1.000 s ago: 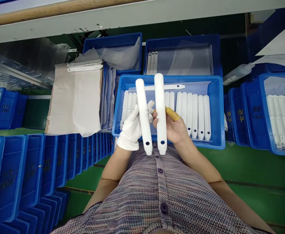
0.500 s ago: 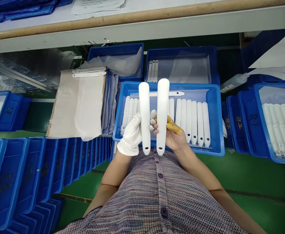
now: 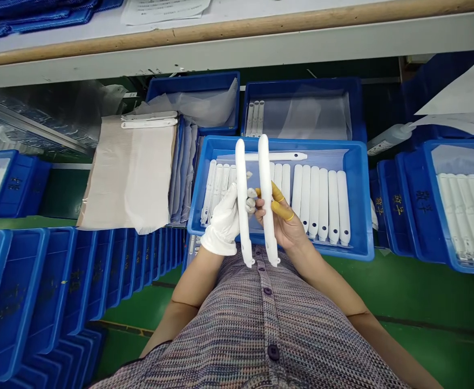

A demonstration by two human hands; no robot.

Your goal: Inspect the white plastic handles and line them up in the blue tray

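My left hand (image 3: 223, 222), in a white glove, is closed around a long white plastic handle (image 3: 242, 205) with a small lug at its lower end. A second, matching white handle (image 3: 266, 200) is gripped by my right hand (image 3: 288, 224), which has yellow covers on some fingers. Both handles stand side by side, a little apart, turned edge-on. Beneath them is a blue tray (image 3: 361, 205) holding rows of similar white handles (image 3: 323, 202). One more handle (image 3: 289, 156) lies crosswise at the tray's back. My hands hide the middle of the tray.
Behind stand two blue trays (image 3: 302, 84) with plastic sheets. At left, cardboard sheets (image 3: 127, 173) carry two white pieces (image 3: 149, 123). Stacked blue trays (image 3: 59, 281) line the left; more trays (image 3: 427, 205) stand right, near a bottle (image 3: 391, 138). A shelf edge (image 3: 237, 38) crosses above.
Both handles have been rotated from their broad faces to their narrow sides, and their lower ends have swung slightly right. Each hand keeps its hold.
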